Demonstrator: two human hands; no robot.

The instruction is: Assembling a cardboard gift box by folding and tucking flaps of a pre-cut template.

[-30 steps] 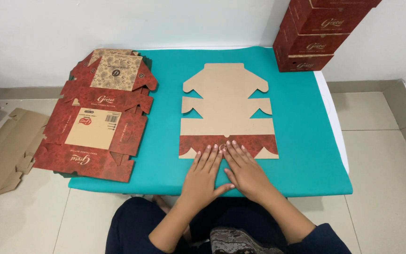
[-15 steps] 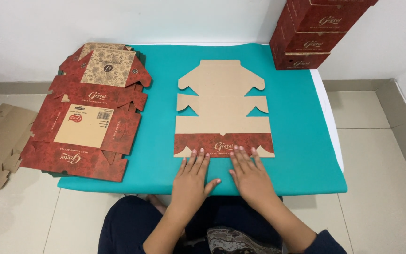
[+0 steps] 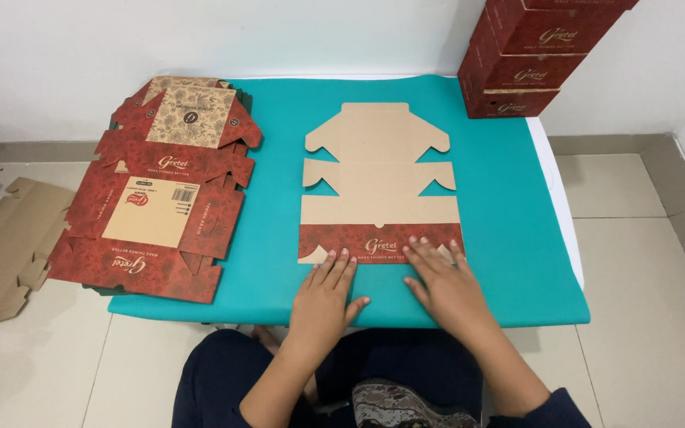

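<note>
- Our teal worktop (image 3: 509, 238) carries everything.
- A pile of flat red box blanks (image 3: 152, 214) lies at its left edge, partly overhanging.
- The flat cardboard blank (image 3: 378, 186) lies mid-worktop, brown side up, its near red flap folded over.
- Folded red boxes (image 3: 529, 59) are stacked at the far right corner.
- Our left hand (image 3: 325, 297) lies flat, fingers spread, fingertips on the red flap's edge.
- Our right hand (image 3: 441, 281) does likewise, its grip open and clamping nothing.
</note>
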